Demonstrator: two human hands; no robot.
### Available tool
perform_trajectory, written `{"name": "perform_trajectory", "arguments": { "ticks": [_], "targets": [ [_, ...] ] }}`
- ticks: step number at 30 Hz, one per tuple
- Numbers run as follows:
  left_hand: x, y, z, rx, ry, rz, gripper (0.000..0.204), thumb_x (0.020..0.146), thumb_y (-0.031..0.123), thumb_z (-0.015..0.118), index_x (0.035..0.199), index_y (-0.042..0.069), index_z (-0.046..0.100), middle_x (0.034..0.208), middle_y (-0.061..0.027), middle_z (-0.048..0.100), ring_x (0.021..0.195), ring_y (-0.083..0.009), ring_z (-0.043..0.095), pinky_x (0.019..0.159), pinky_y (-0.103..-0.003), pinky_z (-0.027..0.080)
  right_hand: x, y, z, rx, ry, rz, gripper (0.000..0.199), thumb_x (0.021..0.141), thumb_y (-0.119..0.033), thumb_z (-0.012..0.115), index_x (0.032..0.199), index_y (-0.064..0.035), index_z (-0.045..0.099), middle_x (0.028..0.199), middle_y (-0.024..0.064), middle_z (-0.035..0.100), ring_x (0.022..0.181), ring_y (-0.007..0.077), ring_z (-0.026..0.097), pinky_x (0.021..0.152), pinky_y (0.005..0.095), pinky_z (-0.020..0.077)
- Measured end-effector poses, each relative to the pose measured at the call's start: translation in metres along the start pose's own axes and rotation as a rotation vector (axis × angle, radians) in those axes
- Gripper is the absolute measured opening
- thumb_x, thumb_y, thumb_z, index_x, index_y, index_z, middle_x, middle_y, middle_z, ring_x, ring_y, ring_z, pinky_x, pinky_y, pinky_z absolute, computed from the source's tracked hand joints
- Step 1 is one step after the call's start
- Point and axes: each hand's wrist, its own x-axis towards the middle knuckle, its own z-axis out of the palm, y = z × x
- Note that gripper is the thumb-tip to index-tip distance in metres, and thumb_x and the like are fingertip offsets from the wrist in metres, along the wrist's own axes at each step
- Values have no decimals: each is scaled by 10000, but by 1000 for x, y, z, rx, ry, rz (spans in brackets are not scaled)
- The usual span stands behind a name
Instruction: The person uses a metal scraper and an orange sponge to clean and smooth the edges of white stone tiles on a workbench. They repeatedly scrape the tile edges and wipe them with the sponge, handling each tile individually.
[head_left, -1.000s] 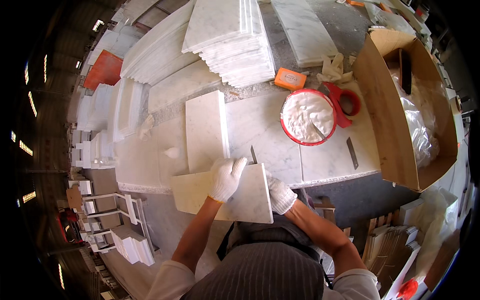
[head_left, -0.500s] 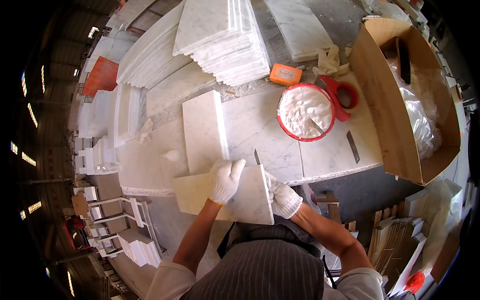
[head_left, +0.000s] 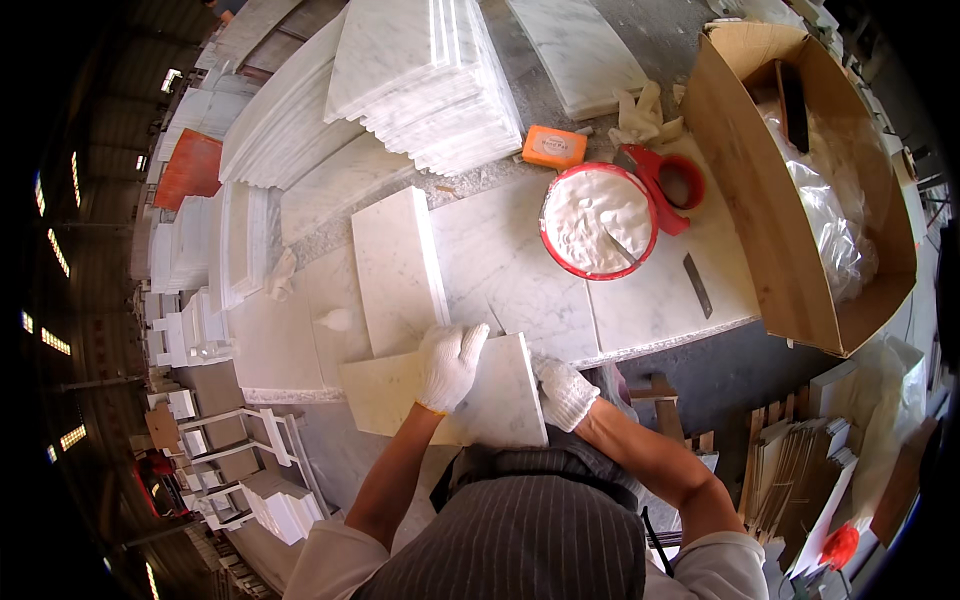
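Note:
My left hand [head_left: 450, 368], in a white knit glove, grips a pale marble tile [head_left: 400, 392] over its upper edge and holds it tilted at the table's front edge. At the tile's right end is my gloved right hand [head_left: 566, 394]. Its fingers are bent and partly hidden behind the tile's edge, so what they hold cannot be made out. Another marble tile [head_left: 397, 265] lies just beyond on the marble-topped table [head_left: 500, 230]. To the right stands a red-rimmed tub of white paste [head_left: 592, 215] with a metal blade [head_left: 622, 247] stuck in it.
A flat metal blade [head_left: 697, 285] lies right of the tub. Behind are a red tape dispenser [head_left: 672, 188], an orange box [head_left: 554, 147] and crumpled gloves [head_left: 645, 115]. Stacked marble slabs [head_left: 420, 90] fill the back. At right, a cardboard box [head_left: 740, 190] holds clear plastic.
A thin dark blade that stuck up beyond the tile's upper edge near my right hand no longer shows there. The view has shifted slightly; my left hand keeps its grip.

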Motion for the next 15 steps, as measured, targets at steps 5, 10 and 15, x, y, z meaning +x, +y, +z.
{"name": "perform_trajectory", "arguments": {
  "ticks": [5,10,15],
  "targets": [
    [2,-1,0,-40,-9,5,306,904,224,588,680,17,605,637,-146,574,611,-360,523,624,-450,402,3,13,-35,107,-341,-82,367,1009,-158,459,1365,-72,473,1048,19,614,826,106,578,731,262,526],
    [5,4,-6,7,-44,28,299,905,219,588,684,18,609,654,-144,591,610,-361,530,629,-443,407,-5,2,6,-3,16,54,398,985,-216,524,1351,-68,479,914,-46,568,642,16,457,567,157,435],
    [2,7,-3,-34,59,57,303,907,218,585,677,22,608,662,-148,597,628,-362,539,634,-443,412,-10,8,-31,146,-435,-69,385,974,-230,537,1323,-72,502,847,-70,552,611,10,439,521,142,394]
  ]
}}
